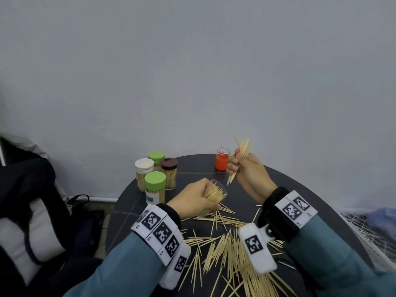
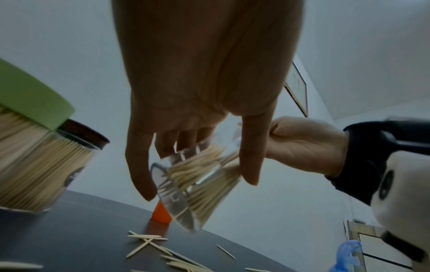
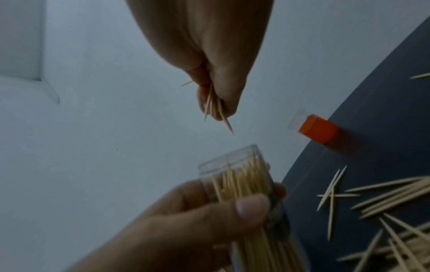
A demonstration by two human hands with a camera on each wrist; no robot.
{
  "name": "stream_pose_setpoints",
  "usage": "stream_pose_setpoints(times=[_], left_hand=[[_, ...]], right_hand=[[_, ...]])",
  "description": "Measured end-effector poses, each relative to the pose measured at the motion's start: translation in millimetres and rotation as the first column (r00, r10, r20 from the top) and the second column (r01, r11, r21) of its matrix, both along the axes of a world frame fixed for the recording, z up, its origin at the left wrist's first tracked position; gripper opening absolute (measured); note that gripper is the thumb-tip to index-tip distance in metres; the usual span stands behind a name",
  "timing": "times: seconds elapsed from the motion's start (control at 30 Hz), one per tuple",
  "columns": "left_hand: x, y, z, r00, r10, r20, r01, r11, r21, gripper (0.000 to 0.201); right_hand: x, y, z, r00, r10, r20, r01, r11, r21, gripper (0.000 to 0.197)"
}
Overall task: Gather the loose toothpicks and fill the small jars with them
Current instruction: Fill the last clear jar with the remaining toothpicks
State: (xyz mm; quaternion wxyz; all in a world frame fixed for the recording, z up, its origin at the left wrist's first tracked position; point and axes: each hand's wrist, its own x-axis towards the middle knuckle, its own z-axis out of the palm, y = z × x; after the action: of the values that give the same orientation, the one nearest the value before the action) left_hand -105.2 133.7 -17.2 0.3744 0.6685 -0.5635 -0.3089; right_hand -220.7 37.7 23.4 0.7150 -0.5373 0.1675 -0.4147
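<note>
Left hand [image 1: 194, 198] grips tilted, near-full jar [image 1: 215, 192], right hand [image 1: 246, 170] pinches toothpick bundle [image 1: 241, 156] w/ fingers curled: splayed tips may snag rim & spill onto counter [image 1: 192, 168].

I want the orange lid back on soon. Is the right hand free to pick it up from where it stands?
Probably not yet. The orange lid stands unobstructed on the table right beside the right hand, but that hand grips a bundle of toothpicks, so it must unload first.
</note>
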Motion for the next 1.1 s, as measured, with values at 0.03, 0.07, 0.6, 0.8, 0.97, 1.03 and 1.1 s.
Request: stream_pose_setpoints(times=[0.03,0.07,0.6,0.8,0.97,1.03,1.1], left_hand=[[0,0,0,1.0,-0.001,0.003,0.001,1.0,-0.003,0.031],[1,1,0,1.0,-0.003,0.0,0.003,1.0,-0.007,0.03],[3,4,5,1.0,-0.017,-0.008,0.017,0.997,-0.077,0.028],[0,2,5,1.0,-0.02,0.018,0.021,0.998,-0.058,0.029],[-2,1,7,0.999,-0.035,0.006,0.035,0.998,-0.05,0.029],[-2,1,7,1.0,-0.029,0.011,0.029,0.999,-0.041,0.031],[-1,1,6,1.0,-0.02,0.022,0.021,0.999,-0.044,0.033]], right_hand=[[4,2,-3,1.0,-0.005,0.004,0.005,1.0,-0.006,0.03],[8,5,-6,1.0,-0.015,-0.01,0.015,1.0,-0.022,0.027],[15,24,-41,0.993,-0.058,-0.104,0.046,0.992,-0.115,0.018],[12,18,-41,0.995,-0.079,-0.068,0.075,0.995,-0.063,0.014],[9,16,-43,0.991,-0.093,-0.099,0.079,0.987,-0.137,0.015],[8,14,-42,0.992,-0.086,-0.09,0.072,0.986,-0.148,0.019],[5,12,-41,0.993,-0.074,-0.089,0.06,0.987,-0.147,0.023]])
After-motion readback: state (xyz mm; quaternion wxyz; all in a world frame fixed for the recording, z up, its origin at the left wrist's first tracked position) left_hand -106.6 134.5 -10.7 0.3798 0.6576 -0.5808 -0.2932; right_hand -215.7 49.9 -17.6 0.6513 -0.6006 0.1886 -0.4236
